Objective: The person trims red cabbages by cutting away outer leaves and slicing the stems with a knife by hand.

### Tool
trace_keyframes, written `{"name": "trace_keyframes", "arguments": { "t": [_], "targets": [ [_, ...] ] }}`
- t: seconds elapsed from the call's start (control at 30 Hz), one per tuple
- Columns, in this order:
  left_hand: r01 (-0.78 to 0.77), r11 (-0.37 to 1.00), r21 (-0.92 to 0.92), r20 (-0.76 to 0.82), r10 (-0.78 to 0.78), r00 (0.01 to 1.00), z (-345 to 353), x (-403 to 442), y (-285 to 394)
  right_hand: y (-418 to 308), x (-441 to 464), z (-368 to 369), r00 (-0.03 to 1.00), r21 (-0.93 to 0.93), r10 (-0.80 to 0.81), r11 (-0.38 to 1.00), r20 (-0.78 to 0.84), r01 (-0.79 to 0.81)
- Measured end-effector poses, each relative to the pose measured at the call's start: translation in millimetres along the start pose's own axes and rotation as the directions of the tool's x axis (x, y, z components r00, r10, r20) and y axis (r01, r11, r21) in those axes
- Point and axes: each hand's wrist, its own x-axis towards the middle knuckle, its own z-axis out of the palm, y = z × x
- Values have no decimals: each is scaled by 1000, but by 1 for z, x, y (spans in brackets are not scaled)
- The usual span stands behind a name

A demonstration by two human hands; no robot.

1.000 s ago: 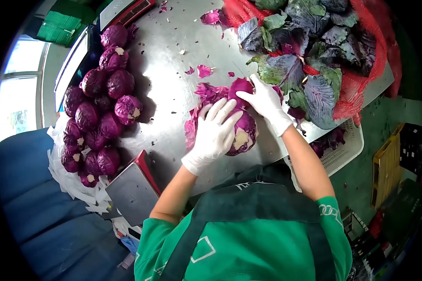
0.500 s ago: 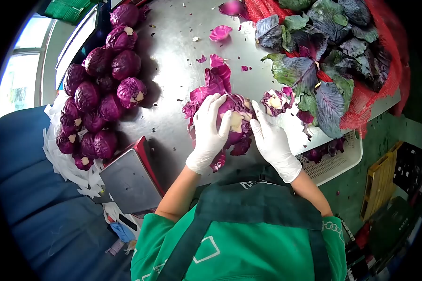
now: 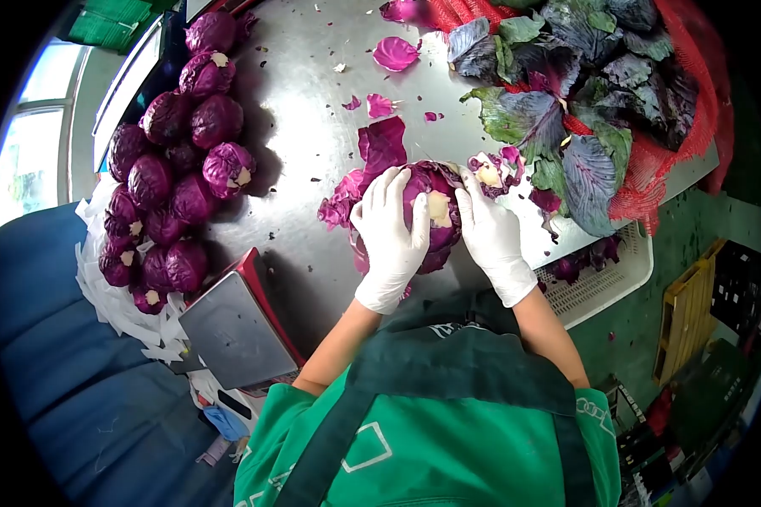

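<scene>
A red cabbage point(image 3: 441, 241) with a pale cut stem end facing up rests on the metal table, between my two white-gloved hands. My left hand point(image 3: 391, 224) presses on its left side, thumb near the stem. The fingers of my right hand point(image 3: 489, 237) grip its upper right edge. Peeled purple leaves point(image 3: 383, 145) lie just behind and left of the cabbage. Beyond my right fingertips sits a trimmed piece with a pale core point(image 3: 490, 173). My palms and the cabbage's underside are hidden.
Several red cabbages point(image 3: 216, 121) are piled along the left of the metal table point(image 3: 304, 110). A red mesh bag point(image 3: 643, 198) with dark outer leaves point(image 3: 596, 177) lies at the right. Below the right edge is a white crate point(image 3: 617, 287); a grey-topped box point(image 3: 241, 329) stands at the front left.
The cabbage has turned a little between my hands, and its ragged leaves around the stem no longer show. A small leaf piece now lies apart behind it.
</scene>
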Motion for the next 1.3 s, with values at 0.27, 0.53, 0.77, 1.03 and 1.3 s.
{"name": "trace_keyframes", "arguments": {
  "t": [0.27, 0.53, 0.77, 1.03, 1.3],
  "targets": [
    [-55, 986, -157, -26, 52, 998, -4, -24, -19, 92, 44, 42, 997, -14, -67, 998, -27, 66],
    [363, 648, -670, -27, -509, 860, 4, -15, -35, 8, 44, 6, 921, 493, 329, 778, 208, -389],
    [183, 866, -465, -158, -284, 946, 58, 8, -8, 28, 45, -4, 986, 217, -62, 972, -154, 94],
    [67, 998, -19, 83, -65, 994, 35, 26, 25, 43, 22, -26, 992, 224, 5, 974, -123, 23],
    [26, 992, -121, 37, -22, 999, 49, 25, 18, 22, 9, -24, 991, 97, 117, 989, -59, -111]
  ]
}}
